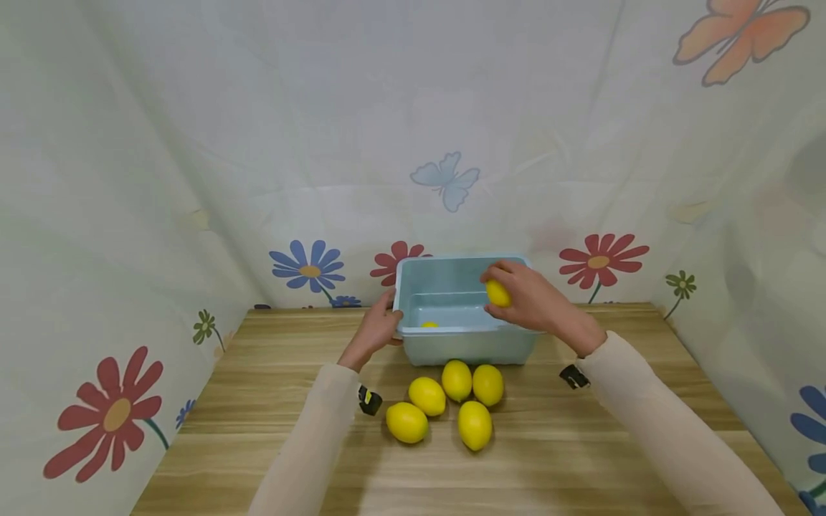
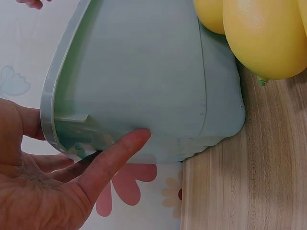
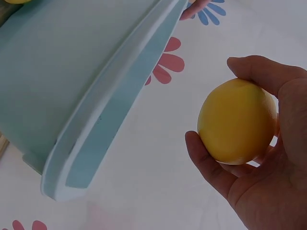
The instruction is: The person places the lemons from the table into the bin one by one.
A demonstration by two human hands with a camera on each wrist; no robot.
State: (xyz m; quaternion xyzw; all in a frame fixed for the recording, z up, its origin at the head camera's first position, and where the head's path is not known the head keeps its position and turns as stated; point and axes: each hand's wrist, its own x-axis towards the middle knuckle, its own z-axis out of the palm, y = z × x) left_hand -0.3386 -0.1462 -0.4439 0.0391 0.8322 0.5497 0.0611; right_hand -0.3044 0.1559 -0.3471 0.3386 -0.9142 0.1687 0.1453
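Observation:
A light blue plastic bin [image 1: 470, 347] stands on the table, its opening tilted into my view. At its left end my left hand [image 1: 377, 326] grips the rim; in the left wrist view one finger [image 2: 120, 155] lies along the bin's outer wall [image 2: 139, 72] and others go behind the rim. Above the bin's right part, my right hand [image 1: 525, 297] holds a lemon [image 1: 497, 293] between thumb and fingers, clear of the rim in the right wrist view, where the held lemon [image 3: 237, 122] shows whole. Inside the bin, a bit of another lemon [image 1: 429, 325] shows.
Several lemons [image 1: 475, 425] lie loose on the wooden table [image 1: 271, 444], in front of the bin and between the two forearms. A pale curtain [image 1: 335, 129] printed with flowers and butterflies hangs behind the table and along both sides.

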